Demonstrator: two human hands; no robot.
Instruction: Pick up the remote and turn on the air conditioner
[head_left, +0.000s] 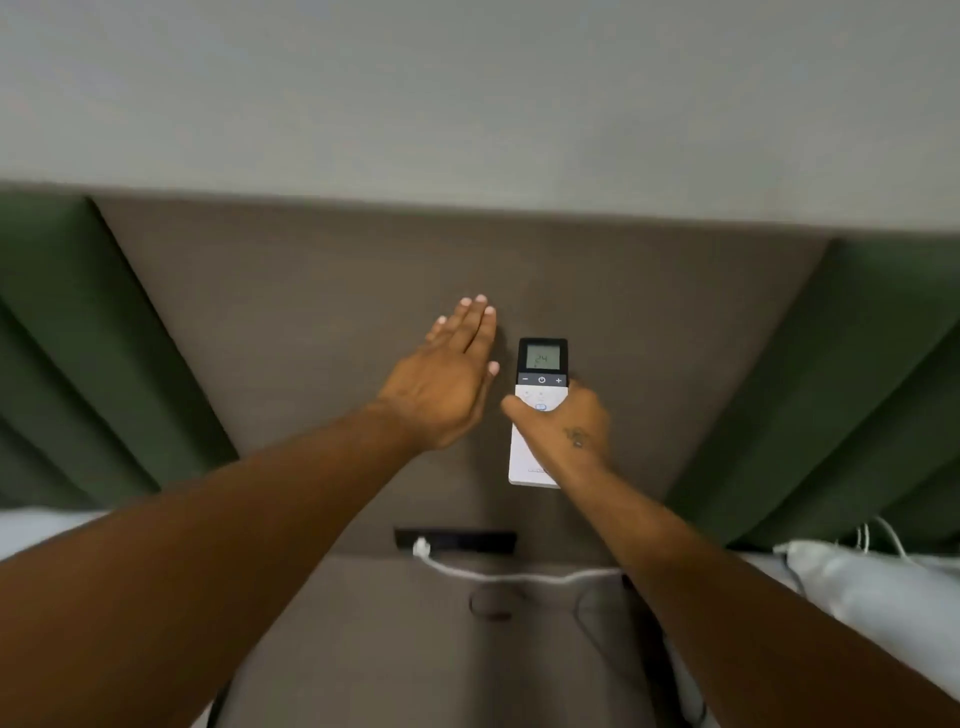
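Note:
The remote is white with a dark top, a small lit screen reading 24 and a row of minus, power and plus keys. My right hand is wrapped around its middle, thumb lying across the white buttons just below the power key. The remote points up toward the wall. My left hand is flat with fingers together, held just left of the remote against the brown panel, holding nothing. No air conditioner is in view.
A brown wall panel stands between green padded sections. Below, a black socket strip holds a white plug and cable. A white pillow lies at the right.

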